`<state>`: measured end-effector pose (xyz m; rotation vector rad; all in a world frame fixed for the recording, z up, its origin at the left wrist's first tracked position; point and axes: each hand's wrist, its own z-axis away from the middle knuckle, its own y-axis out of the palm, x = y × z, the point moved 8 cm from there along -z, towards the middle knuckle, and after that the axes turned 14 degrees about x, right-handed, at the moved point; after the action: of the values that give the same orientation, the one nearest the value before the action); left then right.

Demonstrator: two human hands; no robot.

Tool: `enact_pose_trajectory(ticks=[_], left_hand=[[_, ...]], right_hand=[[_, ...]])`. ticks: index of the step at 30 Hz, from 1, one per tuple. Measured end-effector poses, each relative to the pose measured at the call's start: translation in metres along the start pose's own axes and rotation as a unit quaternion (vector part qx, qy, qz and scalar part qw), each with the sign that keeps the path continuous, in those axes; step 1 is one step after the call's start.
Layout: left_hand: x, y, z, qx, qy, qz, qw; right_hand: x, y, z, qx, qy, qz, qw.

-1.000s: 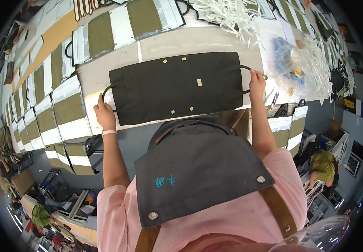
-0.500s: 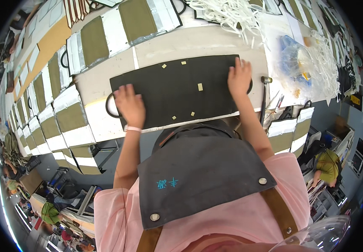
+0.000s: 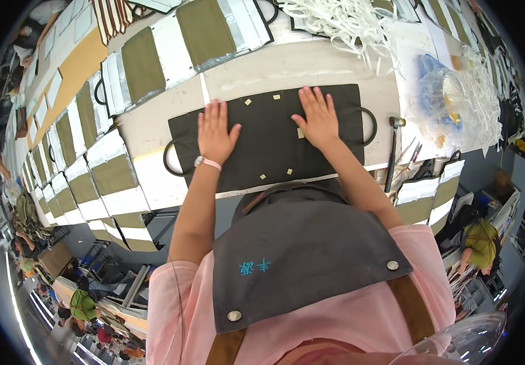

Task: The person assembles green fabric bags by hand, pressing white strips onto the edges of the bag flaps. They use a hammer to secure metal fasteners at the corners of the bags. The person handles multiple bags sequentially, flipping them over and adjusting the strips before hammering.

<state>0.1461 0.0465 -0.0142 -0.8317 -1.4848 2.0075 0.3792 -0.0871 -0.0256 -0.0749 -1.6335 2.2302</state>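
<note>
Fabric panel point(image 3: 262, 143), black and rectangular with black cord-like loop handles point(image 3: 375, 126) at both ends, lies flat along the pale table's point(image 3: 256, 68) near edge. The left hand point(image 3: 216, 137) and right hand point(image 3: 318, 121), gripping those loops a second ago, now rest farther inward, palms down, grasping nothing; the panel seems pressed flat, no longer held taut.

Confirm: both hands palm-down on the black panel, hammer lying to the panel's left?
Not quite: the hammer lies to the right of the black panel, not its left, as the head view shows. The left hand and right hand are palm-down on the panel.
</note>
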Motion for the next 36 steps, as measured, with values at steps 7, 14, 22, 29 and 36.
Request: enact_pose_trajectory(ticks=[7,14,22,29,36], left_hand=[[0.077,0.006,-0.004,-0.025,-0.125,-0.047,0.991],[0.081,0.021,-0.018,0.022,-0.275,-0.039,0.960],[0.170,0.006,0.039,-0.007,-0.384,0.027,0.923],[0.146,-0.015,0.125,-0.111,-0.233,0.061,0.964],[0.145,-0.060,0.124,-0.078,-0.256,-0.002,0.963]], right_hand=[[-0.047,-0.012,0.005,-0.024,0.136,0.049,0.989],[0.032,-0.005,-0.013,-0.043,-0.043,-0.013,0.998],[-0.117,-0.026,0.026,-0.057,0.238,0.083,0.966],[-0.155,-0.028,0.089,-0.048,0.181,0.008,0.982],[-0.180,-0.051,0.075,0.021,0.235,-0.068,0.969]])
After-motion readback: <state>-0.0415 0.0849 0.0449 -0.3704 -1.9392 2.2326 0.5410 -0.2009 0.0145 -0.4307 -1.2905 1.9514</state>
